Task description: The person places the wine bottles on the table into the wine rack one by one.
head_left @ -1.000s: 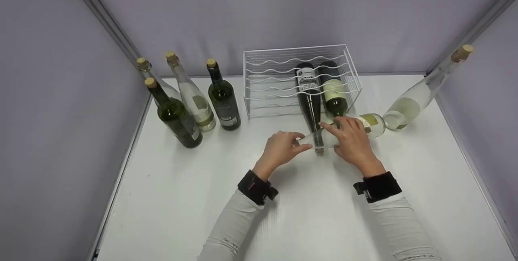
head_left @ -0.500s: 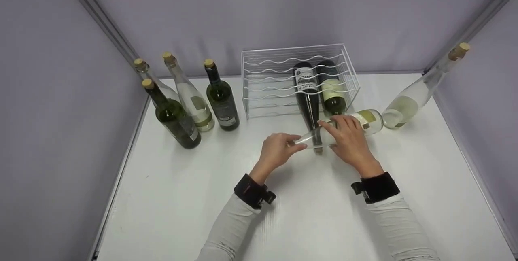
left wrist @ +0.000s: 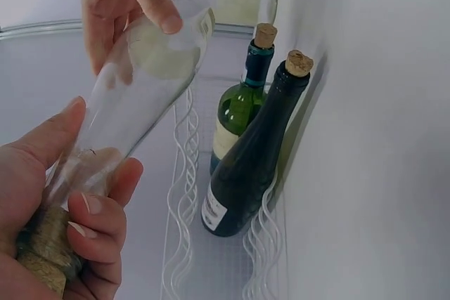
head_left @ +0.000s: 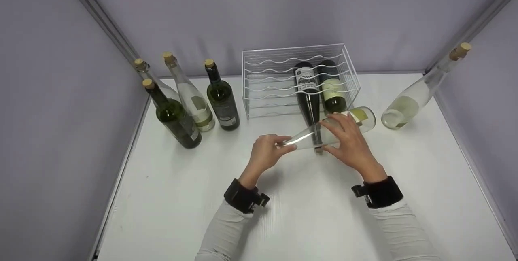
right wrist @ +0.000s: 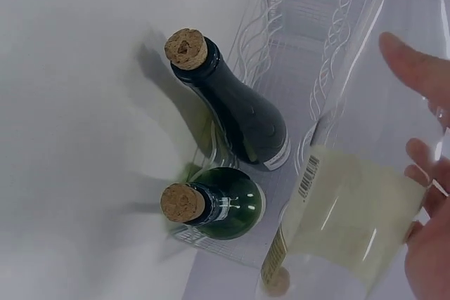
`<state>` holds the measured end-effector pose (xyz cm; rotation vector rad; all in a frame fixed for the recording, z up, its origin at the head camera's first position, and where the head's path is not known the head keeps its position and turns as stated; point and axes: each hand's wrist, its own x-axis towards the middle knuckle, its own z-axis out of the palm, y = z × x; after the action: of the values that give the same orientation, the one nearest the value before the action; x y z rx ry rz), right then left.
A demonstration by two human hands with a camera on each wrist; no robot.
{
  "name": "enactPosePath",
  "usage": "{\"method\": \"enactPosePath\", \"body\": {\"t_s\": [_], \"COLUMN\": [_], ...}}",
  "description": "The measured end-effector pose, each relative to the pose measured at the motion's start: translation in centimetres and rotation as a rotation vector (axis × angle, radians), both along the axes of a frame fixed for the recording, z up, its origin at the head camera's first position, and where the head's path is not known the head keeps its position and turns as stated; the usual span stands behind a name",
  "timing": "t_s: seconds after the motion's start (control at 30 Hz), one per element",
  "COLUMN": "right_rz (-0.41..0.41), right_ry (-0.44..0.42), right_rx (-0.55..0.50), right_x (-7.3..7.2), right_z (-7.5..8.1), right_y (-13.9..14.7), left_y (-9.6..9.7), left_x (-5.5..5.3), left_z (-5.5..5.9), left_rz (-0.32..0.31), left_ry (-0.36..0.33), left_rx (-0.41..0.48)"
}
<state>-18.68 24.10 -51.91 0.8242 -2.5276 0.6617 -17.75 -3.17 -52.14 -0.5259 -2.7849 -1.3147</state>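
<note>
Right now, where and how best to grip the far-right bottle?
Perhaps the slim neck below the cork, by the right hand once free, from the near side: the bottle stands upright, tapering upward, with walls behind and to its right.

White-sleeved arms [head_left: 220, 232] reaching forward.
I see the bare left hand [head_left: 265, 151] curled, the bare right hand [head_left: 349, 143] arched, thumb apart.

From the head camera, the left hand [head_left: 265, 151] covers the cork [left wrist: 48, 240] of the held clear glass bottle [head_left: 305, 137]; the right hand [head_left: 352, 143] covers most of the racked green wine bottle [head_left: 335, 103]'s neck. The print on the dark wine bottle [head_left: 309, 102]'s label [head_left: 306, 79] is illegibly small. The bottom edge cuts both sleeves [head_left: 224, 228].
</note>
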Motion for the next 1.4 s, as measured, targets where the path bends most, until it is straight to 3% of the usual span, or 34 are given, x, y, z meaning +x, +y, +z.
{"method": "enactPosePath", "body": {"t_s": [0.27,0.57,0.9,1.4], "right_rz": [-0.027,-0.062,-0.061,-0.048], "right_ry": [-0.015,-0.130,-0.223,-0.344], "right_rx": [-0.099,-0.101,-0.086,-0.036], "right_x": [0.6,1.0,1.2,1.4], "right_z": [-0.4,-1.3,-2.3,-3.2], "right_y": [0.3,0.1,-0.5,-1.6], "left_y": [-2.3,-4.9,-6.7,-8.0], "left_x": [0.9,1.6,2.8,3.6], "left_z": [-0.3,-1.1,-1.8,-3.6], "left_rz": [0.073,0.148,0.227,0.356], "left_ry": [0.023,0.045,-0.090,-0.116], "left_rx": [0.014,0.049,0.116,0.157]}}
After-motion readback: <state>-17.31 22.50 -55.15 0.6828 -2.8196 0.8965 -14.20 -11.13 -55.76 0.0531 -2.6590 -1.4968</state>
